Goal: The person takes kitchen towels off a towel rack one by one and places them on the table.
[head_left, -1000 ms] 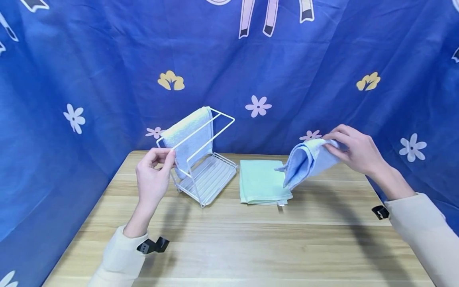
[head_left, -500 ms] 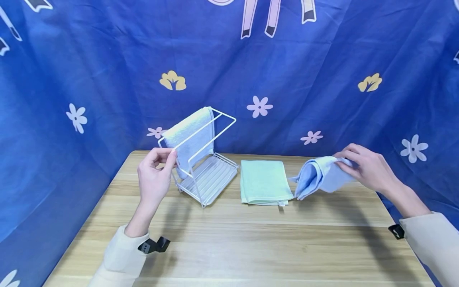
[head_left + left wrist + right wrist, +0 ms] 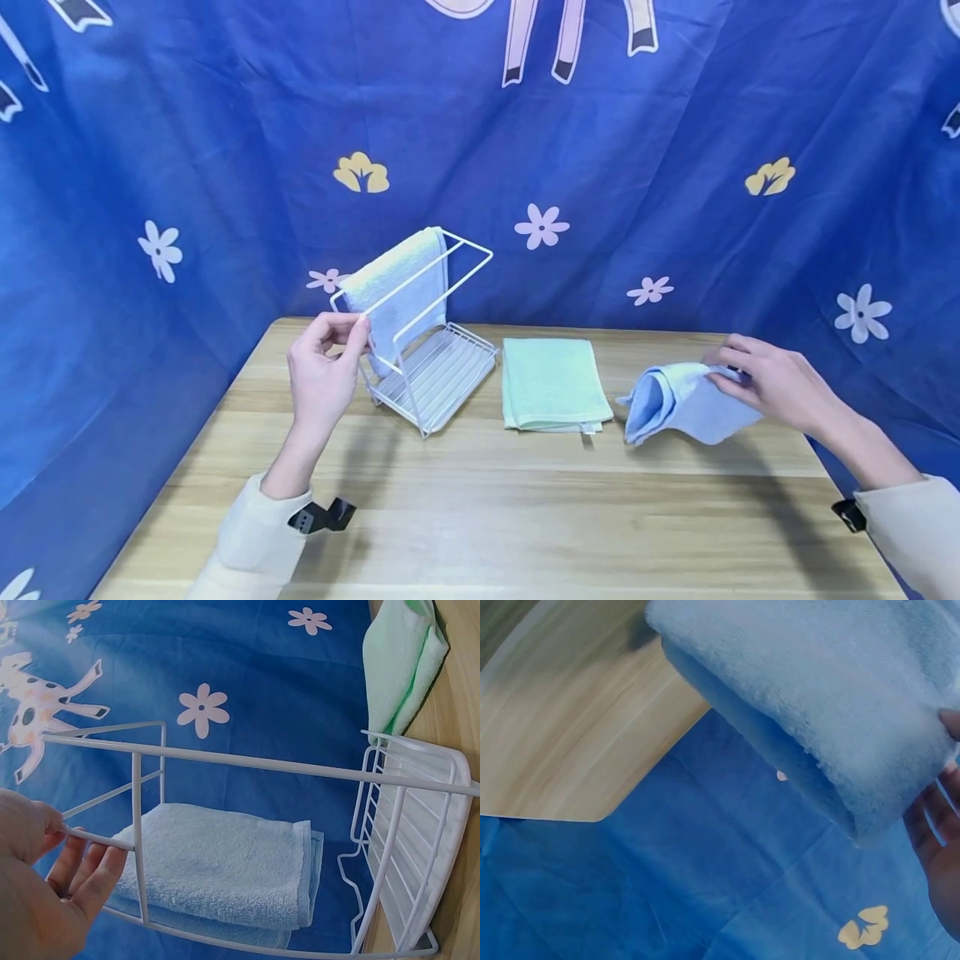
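Observation:
A white wire rack (image 3: 450, 292) with a slatted tray at its base stands on the left of the table. My left hand (image 3: 324, 358) pinches a bar at its upper front corner. Over one of the rack's bars hangs a light blue towel (image 3: 225, 859). On the right, my right hand (image 3: 772, 383) grips the edge of a second blue towel (image 3: 686, 404), folded and held low over the table; whether its lower edge touches the wood I cannot tell. Between rack and right hand lies a folded mint green towel (image 3: 555, 383).
The wooden table (image 3: 525, 517) reaches back to a blue patterned curtain (image 3: 465, 125) that also closes off both sides. Black straps show at both sleeve cuffs.
My right hand has moved right and down with the blue towel, away from above the green towel. The left hand stays on the rack.

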